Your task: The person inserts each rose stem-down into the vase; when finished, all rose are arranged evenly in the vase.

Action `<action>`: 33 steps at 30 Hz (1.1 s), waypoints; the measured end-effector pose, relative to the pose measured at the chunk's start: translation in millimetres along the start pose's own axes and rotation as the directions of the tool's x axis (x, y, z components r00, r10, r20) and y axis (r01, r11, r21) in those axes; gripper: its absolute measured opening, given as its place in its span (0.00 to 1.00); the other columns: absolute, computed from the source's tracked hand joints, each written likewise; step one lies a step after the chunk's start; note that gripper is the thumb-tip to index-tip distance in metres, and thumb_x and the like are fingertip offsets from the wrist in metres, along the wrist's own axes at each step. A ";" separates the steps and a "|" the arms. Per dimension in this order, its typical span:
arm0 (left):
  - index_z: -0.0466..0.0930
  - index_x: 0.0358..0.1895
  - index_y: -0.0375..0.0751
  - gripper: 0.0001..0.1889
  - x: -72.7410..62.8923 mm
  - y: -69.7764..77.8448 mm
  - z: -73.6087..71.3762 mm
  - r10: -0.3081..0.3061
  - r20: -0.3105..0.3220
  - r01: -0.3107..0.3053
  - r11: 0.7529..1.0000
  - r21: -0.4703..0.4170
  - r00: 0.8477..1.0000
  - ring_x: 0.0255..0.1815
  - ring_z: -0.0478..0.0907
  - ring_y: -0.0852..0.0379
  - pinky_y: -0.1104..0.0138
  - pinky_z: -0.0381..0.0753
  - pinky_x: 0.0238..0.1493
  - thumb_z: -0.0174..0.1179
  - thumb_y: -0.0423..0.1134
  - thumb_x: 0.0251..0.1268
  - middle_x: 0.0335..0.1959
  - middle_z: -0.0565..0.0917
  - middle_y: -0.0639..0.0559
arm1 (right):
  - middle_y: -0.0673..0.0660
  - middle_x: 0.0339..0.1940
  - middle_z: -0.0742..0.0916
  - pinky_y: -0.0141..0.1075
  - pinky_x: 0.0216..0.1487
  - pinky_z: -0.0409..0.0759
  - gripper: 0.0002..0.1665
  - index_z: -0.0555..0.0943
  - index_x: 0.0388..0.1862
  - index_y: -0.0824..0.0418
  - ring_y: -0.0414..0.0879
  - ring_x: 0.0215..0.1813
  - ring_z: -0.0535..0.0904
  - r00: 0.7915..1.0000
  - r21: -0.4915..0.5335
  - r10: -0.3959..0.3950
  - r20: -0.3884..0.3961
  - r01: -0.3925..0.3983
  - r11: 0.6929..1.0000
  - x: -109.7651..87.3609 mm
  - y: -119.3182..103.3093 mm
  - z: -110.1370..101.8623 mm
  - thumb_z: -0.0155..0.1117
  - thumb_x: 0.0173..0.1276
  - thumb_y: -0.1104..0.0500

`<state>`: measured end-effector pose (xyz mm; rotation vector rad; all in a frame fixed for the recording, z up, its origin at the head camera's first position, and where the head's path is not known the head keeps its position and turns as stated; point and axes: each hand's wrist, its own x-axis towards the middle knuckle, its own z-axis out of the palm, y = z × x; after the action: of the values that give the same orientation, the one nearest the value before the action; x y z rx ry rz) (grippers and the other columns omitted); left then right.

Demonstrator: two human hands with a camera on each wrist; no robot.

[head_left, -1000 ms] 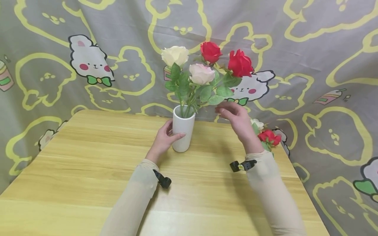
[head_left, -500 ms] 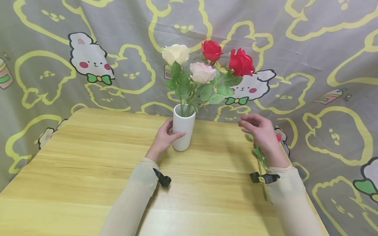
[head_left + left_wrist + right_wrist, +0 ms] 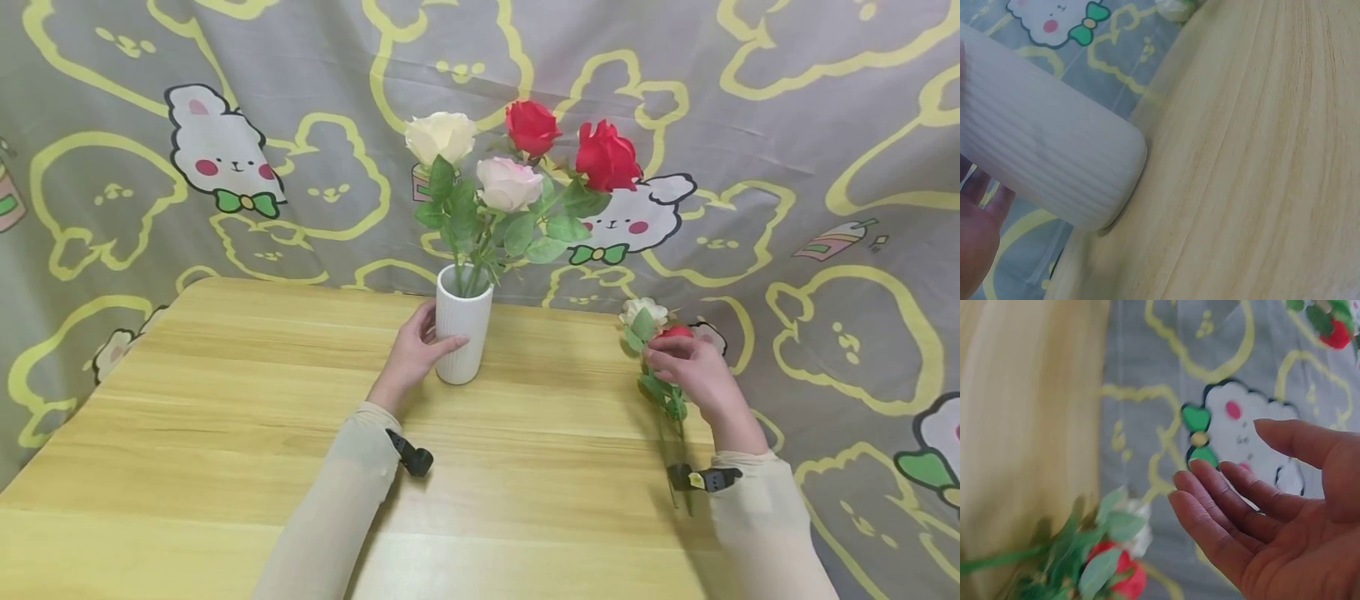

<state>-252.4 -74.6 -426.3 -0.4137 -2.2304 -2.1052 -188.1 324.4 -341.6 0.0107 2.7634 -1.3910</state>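
My left hand [image 3: 408, 350] holds a white ribbed vase [image 3: 468, 333] around its side, thumb across the front. The left wrist view shows the vase's base standing on the wooden table [image 3: 1235, 162]. Artificial roses rise from it: a cream rose [image 3: 440, 138], a pale pink rose [image 3: 509, 183] and two red ones [image 3: 607, 157]. At the right, my right hand [image 3: 697, 375] hovers over loose rose stems on the table, fingers apart and holding nothing in the right wrist view. Beneath it lie a white rose [image 3: 648, 311] and a red rose [image 3: 677, 332], the latter partly hidden by the hand.
A grey curtain [image 3: 330, 67] with yellow bear outlines and white cartoon animals hangs behind and beside the table. The two loose stems run along the table's right side, their blooms near its far right corner. Each wrist carries a small black camera [image 3: 414, 457].
My right hand has moved from beside the vase's leaves rightward and down to the loose roses. The left hand has kept its hold on the vase, which stays in place.
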 end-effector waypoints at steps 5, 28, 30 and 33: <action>0.63 0.72 0.43 0.39 -1.3 -1.5 0.1 0.024 -0.019 -0.023 1.000 0.008 1.000 0.68 0.66 0.50 0.60 0.64 0.70 0.72 0.39 0.58 0.68 0.70 0.45 | 0.74 0.57 0.79 0.41 0.52 0.83 0.32 0.68 0.64 0.80 0.59 0.52 0.82 0.995 -0.002 0.089 0.037 -0.089 0.996 1.5 25.0 -3.9 0.56 0.76 0.54; 0.64 0.71 0.41 0.38 -0.7 -2.5 1.6 0.035 -0.014 -0.035 0.999 -0.012 0.999 0.68 0.67 0.48 0.58 0.64 0.70 0.72 0.38 0.58 0.67 0.71 0.44 | 0.76 0.55 0.77 0.52 0.46 0.77 0.23 0.76 0.54 0.78 0.64 0.51 0.74 0.981 -0.302 0.192 -0.032 -0.193 0.934 28.7 70.6 10.1 0.59 0.69 0.60; 0.64 0.71 0.41 0.38 -0.1 -3.0 1.5 0.040 -0.015 -0.041 0.999 -0.014 0.999 0.67 0.67 0.48 0.58 0.64 0.70 0.72 0.38 0.58 0.67 0.71 0.44 | 0.74 0.51 0.79 0.49 0.43 0.78 0.24 0.78 0.51 0.77 0.62 0.46 0.75 0.982 -0.324 0.187 -0.039 -0.190 0.927 31.8 70.9 11.0 0.63 0.68 0.57; 0.63 0.72 0.38 0.38 -3.2 6.1 1.6 0.027 -0.009 -0.027 0.999 -0.017 1.000 0.68 0.66 0.46 0.57 0.64 0.70 0.71 0.36 0.58 0.68 0.70 0.41 | 0.66 0.36 0.81 0.42 0.34 0.76 0.19 0.81 0.38 0.73 0.56 0.37 0.75 0.980 -0.365 0.192 -0.044 -0.194 0.911 37.0 71.0 12.6 0.67 0.65 0.54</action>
<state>-247.8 -73.3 -421.1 -0.4318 -2.1908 -2.1100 -222.6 356.0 -407.8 0.2676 2.8865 -0.8144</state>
